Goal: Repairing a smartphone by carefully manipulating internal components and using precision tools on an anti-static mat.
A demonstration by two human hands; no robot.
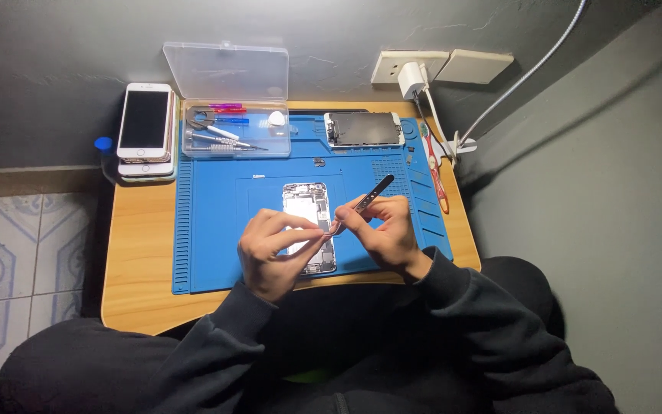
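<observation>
The small wooden table [136, 261] stands against a grey wall, and a blue ribbed work mat [216, 222] covers most of its middle and right side, leaving a bare wooden strip along the left edge and the near left corner. The opened phone body [309, 211], metal-framed with its inner parts showing, lies at the middle of the mat, close to the near edge. The left hand [273, 253] curls over its lower half, fingers bent and pinched together at the tips. The right hand [385, 230] meets it there, gripping slim dark tweezers [365, 199] whose upper end slants toward the far right corner. Both dark sleeves come in from the near edge. At the far edge sit a clear plastic case [231, 130] of small tools with its lid raised and a detached screen [363, 129]; a stack of phones [145, 126] fills the far left corner. A red-handled tool [438, 184] lies along the right edge.
</observation>
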